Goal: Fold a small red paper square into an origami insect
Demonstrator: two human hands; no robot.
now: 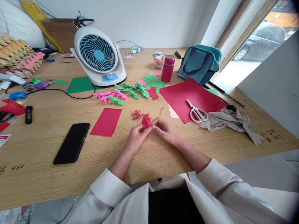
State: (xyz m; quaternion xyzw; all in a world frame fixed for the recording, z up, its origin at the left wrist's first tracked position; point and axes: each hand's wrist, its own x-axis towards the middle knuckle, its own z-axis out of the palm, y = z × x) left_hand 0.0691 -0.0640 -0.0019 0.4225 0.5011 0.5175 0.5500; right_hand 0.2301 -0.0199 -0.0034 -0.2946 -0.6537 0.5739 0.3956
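I am remotely noting the folded red paper [146,121] at the table [42,180], left hand [136,134] pinching its lower edge, right hand [164,130] adjacent, grip indeterminable, and judging it light, easily creased, best held by edges.

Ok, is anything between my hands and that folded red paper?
Nothing visible: your left hand grips the folded red paper, and your right hand is at its right edge. The small red origami figure lies beyond your left hand, not in between.
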